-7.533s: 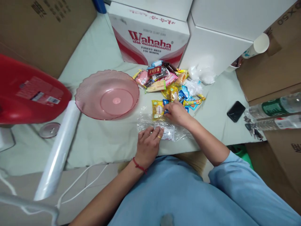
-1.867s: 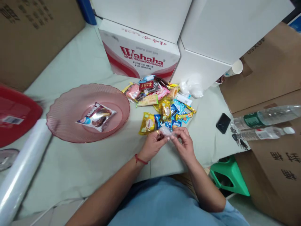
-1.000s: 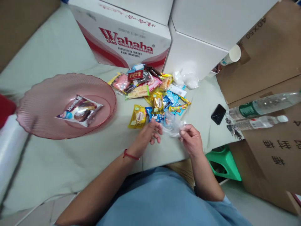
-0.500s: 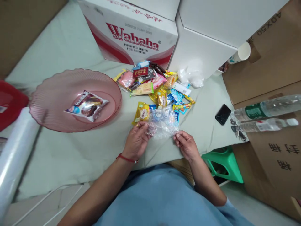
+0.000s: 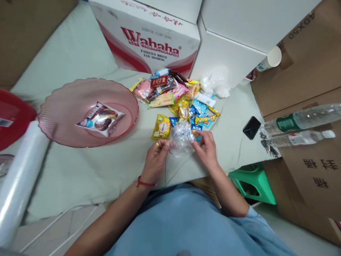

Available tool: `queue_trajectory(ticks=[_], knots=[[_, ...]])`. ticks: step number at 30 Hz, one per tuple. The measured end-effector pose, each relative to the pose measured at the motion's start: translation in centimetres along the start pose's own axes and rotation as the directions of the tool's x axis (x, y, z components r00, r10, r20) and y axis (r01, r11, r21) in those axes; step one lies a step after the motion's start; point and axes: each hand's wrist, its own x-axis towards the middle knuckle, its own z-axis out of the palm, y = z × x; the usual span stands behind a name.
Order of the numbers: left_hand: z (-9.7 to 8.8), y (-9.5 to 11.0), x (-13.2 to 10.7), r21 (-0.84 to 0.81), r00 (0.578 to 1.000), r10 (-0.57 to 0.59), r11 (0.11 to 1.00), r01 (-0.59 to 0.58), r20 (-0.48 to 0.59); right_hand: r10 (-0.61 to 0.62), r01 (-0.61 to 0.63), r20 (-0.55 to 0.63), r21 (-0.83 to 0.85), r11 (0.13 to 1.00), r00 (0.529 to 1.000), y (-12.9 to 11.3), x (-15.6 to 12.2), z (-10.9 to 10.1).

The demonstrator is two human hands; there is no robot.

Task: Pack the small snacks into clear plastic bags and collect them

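A crumpled clear plastic bag [image 5: 182, 137] is bunched between my two hands, just above the cloth. My left hand [image 5: 157, 158] pinches its left edge between thumb and fingertips. At its right side, the thumb and curled forefinger of my right hand [image 5: 207, 149] hold the plastic loosely. A yellow snack packet [image 5: 162, 127] lies beside the bag, and a blue packet [image 5: 196, 128] is partly behind my right fingers. Beyond them spreads a pile of small wrapped snacks [image 5: 170, 87]. To the left, a pink ribbed plastic bowl [image 5: 58, 99] holds one wrapped snack [image 5: 102, 119].
A Wahaha water carton [image 5: 149, 42] and white boxes [image 5: 231, 46] stand behind the snacks. On the right are a black object [image 5: 252, 128], keys [image 5: 268, 144] and two plastic bottles [image 5: 309, 121]. A plastic film roll [image 5: 23, 181] lies left, near a red container [image 5: 13, 117].
My right hand has moved left and slightly up, closer to my left hand. The clear bag, stretched wide before, is now bunched smaller.
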Motion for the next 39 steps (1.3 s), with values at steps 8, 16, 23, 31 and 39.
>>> queue_trajectory(ticks=[8, 16, 23, 31, 39], knots=[[-1.0, -0.2, -0.8, -0.069, 0.961, 0.039, 0.997, -0.021, 0.274, 0.048, -0.059, 0.078, 0.139, 0.988, 0.996, -0.3, 2.2, 2.8], [2.0, 0.3, -1.2, 0.281, 0.965, 0.22, 0.926, -0.253, 0.145, 0.167, -0.189, 0.107, 0.255, 0.948, 0.98, -1.0, 1.0, 2.4], [2.2, 0.2, -0.1, 0.02, 0.998, 0.058, 0.998, -0.057, -0.028, 0.298, -0.319, 0.114, 0.319, 0.892, 0.948, -0.5, 0.7, 1.0], [1.4, -0.3, 1.2, -0.267, 0.972, -0.146, 0.959, 0.093, -0.186, 0.487, -0.499, 0.206, 0.618, 0.608, 0.849, 0.9, -0.3, -2.8], [0.4, 0.3, 1.6, 0.079, 0.988, 0.025, 0.997, -0.014, -0.149, 0.513, -0.66, 0.417, 0.517, 0.545, 0.75, 1.8, -1.3, -8.4]])
